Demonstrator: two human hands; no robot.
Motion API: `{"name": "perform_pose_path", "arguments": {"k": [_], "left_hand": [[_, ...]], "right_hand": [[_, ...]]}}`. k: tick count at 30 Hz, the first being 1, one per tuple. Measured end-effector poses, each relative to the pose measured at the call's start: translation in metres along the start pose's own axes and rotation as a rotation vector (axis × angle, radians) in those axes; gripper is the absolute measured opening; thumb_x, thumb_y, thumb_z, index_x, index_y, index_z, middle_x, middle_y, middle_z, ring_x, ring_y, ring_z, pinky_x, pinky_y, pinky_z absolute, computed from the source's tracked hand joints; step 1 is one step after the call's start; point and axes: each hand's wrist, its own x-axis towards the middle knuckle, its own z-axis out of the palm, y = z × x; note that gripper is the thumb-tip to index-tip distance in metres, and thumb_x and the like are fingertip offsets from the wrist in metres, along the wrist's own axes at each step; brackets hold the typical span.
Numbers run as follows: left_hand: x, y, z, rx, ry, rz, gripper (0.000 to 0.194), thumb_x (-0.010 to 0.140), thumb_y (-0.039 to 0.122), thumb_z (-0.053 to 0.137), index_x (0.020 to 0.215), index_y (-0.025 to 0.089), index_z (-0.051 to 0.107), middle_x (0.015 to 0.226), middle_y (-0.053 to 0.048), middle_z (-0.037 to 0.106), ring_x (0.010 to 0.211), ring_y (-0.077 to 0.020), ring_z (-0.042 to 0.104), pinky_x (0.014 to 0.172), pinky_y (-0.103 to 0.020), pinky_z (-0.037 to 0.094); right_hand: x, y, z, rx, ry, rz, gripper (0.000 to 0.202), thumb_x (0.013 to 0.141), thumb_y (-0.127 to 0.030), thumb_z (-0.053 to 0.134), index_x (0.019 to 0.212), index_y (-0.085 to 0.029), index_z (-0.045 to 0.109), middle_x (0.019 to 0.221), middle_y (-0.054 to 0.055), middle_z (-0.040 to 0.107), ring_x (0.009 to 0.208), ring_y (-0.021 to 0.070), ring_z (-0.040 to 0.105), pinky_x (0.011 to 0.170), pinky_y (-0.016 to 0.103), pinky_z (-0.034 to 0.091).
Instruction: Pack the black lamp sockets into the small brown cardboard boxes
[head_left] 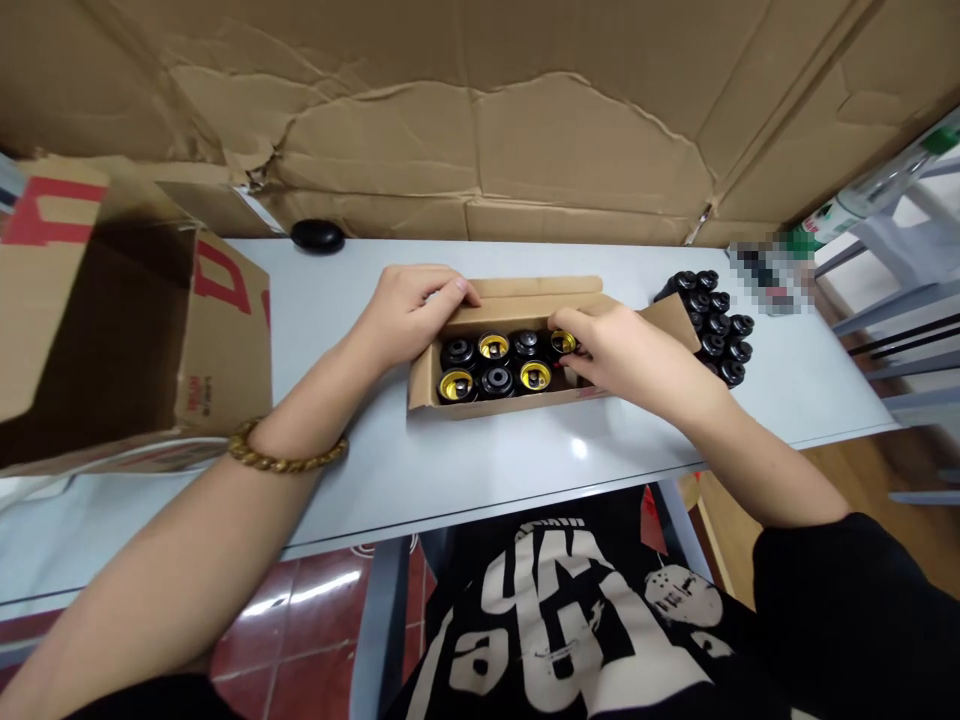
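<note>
A long, low cardboard box [517, 405] sits open on the table in front of me. Inside it stand several black round parts that look like lamp sockets [497, 381], in two rows. Some face up with a yellow interior, others show their black ends. My left hand [420, 310] grips the box's back left corner, thumb over the edge. At the box's right part, my right hand [600, 350] has its fingers around a socket with a yellow interior [563, 343]. That hand hides much of the box's right end.
More black sockets [716, 325] are grouped right of the box on the white table [480, 470]. A large open carton [225, 340] stands at left. A black rounded object [318, 236] lies near the cardboard wall [480, 130]. A plastic bottle [862, 195] is at far right.
</note>
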Motion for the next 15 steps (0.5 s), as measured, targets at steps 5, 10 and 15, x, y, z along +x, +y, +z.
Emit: {"name": "perform_pose_path", "arguments": {"k": [5,10,15], "left_hand": [[0.001,0.0,0.0,0.011,0.005,0.008,0.041,0.105,0.048,0.056,0.084,0.029,0.085,0.097,-0.005,0.089,0.098,-0.0294,0.081,0.101,-0.042,0.063],[0.001,-0.003,0.002,-0.007,-0.002,0.021,0.043,0.105,0.052,0.054,0.084,0.029,0.084,0.096,-0.005,0.089,0.095,-0.0287,0.08,0.099,-0.041,0.062],[0.002,-0.004,0.004,-0.045,0.01,-0.004,0.047,0.104,0.055,0.054,0.081,0.028,0.084,0.097,-0.005,0.09,0.098,-0.0296,0.081,0.101,-0.041,0.062]], "right_hand": [[-0.006,-0.006,0.003,0.025,0.018,0.036,0.025,0.101,-0.019,0.078,0.12,-0.025,0.063,0.107,0.011,0.078,0.091,0.0312,0.075,0.07,0.038,0.049],[-0.035,-0.006,-0.01,0.132,0.266,-0.002,0.008,0.109,-0.024,0.069,0.115,-0.023,0.065,0.126,0.015,0.076,0.1,0.0304,0.079,0.088,0.045,0.061],[-0.038,0.072,-0.05,0.006,0.575,0.1,0.011,0.111,-0.032,0.062,0.105,-0.026,0.069,0.107,0.015,0.077,0.092,0.0307,0.069,0.091,0.052,0.054]]}}
